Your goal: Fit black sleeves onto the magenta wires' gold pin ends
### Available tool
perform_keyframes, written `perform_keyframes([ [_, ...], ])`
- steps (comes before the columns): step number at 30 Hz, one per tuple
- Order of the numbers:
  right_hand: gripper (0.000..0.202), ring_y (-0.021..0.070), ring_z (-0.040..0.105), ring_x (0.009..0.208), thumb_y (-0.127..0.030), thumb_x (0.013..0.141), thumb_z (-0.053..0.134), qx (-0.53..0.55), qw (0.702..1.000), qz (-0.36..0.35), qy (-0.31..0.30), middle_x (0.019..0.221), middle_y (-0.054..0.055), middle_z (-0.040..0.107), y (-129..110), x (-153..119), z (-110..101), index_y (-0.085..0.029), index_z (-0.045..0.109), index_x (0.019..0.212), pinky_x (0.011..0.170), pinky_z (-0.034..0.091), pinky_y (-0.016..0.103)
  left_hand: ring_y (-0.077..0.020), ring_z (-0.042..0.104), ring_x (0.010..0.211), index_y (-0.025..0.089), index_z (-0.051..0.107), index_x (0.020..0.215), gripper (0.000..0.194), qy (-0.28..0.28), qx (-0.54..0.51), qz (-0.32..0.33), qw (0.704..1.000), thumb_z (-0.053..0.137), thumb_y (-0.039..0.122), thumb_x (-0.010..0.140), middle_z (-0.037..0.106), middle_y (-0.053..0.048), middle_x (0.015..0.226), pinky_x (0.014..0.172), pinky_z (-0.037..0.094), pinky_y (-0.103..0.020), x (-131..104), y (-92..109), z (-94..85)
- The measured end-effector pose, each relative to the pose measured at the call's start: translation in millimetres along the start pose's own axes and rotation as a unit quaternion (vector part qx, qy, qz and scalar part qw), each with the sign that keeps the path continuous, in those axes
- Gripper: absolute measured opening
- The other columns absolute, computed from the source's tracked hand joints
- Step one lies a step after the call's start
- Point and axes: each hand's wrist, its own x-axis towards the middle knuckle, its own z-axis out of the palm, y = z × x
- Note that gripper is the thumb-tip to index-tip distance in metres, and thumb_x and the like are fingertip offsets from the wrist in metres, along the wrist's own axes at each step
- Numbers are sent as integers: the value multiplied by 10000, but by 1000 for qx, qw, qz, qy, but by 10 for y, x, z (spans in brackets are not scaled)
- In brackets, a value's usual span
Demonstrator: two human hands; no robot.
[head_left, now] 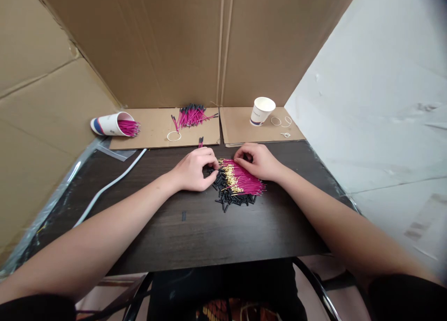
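A pile of pink wires with gold-coloured tips (246,179) lies at the middle of the dark table, tips pointing left. Small black sleeves (235,200) are heaped beside and below those tips. My left hand (197,168) is at the left edge of the heap, thumb and forefinger pinched together; whatever is between them is too small to make out. At the upper end of the wires, my right hand (256,160) has its fingers curled closed against the pile, and its fingertips' hold is hidden. A few pink wires with black ends (200,142) lie just beyond my left hand.
Behind, pink wires with black sleeves (192,116) lie on a cardboard strip (150,137), near a white ring (173,136). A tipped paper cup (108,124) holds pink wires. Another paper cup (261,111) stands right, near white bands (281,121). A pale cable (108,186) runs left.
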Motion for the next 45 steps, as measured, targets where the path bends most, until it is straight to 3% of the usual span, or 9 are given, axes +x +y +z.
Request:
perform_keyframes([
  [14, 101, 179, 631, 812, -193, 1008, 698, -17, 999, -33, -5, 952, 57, 742, -31, -8, 0, -190, 799, 1000, 782, 486, 334, -189, 614, 826, 164, 706, 906, 56, 9, -2, 10, 1000, 682, 215, 909, 652, -55, 892, 780, 546, -347, 11, 15, 25],
  [24, 95, 187, 643, 813, -163, 1005, 713, -26, 999, -21, -8, 901, 55, 731, -46, -19, -5, -182, 765, 928, 779, 489, 341, -201, 651, 830, 172, 711, 909, 48, 26, -1, 18, 999, 685, 191, 944, 716, -46, 855, 816, 558, -373, 16, 21, 59],
  [29, 102, 200, 655, 835, -157, 1014, 675, -42, 999, -30, -16, 924, 70, 727, -50, -19, -4, -173, 739, 936, 793, 501, 346, -181, 645, 798, 177, 714, 910, 74, 62, -7, 16, 998, 691, 194, 978, 743, -40, 867, 787, 542, -347, 21, 66, 76],
  [34, 104, 210, 645, 857, -155, 1018, 651, -46, 998, -34, -19, 939, 77, 721, -53, -19, -4, -175, 728, 951, 817, 500, 359, -145, 580, 697, 168, 740, 960, 69, 122, -4, -37, 992, 702, 211, 996, 693, -17, 802, 692, 495, -306, 25, 127, 107],
  [41, 100, 188, 606, 830, -274, 995, 750, 76, 994, -39, -67, 985, 61, 712, -110, -10, -202, -194, 758, 936, 791, 497, 358, -149, 621, 717, 154, 802, 1118, 147, 148, -14, -57, 987, 711, 231, 1033, 745, -39, 850, 730, 546, -317, 32, 116, 149],
  [45, 116, 230, 668, 1024, -311, 921, 870, 138, 979, -73, -133, 1086, 61, 707, -138, -8, -334, -220, 806, 953, 1003, 522, 428, -161, 692, 786, 158, 828, 1190, 204, 150, -31, -53, 987, 680, 228, 1068, 819, -93, 1042, 820, 608, -350, 30, 106, 175],
])
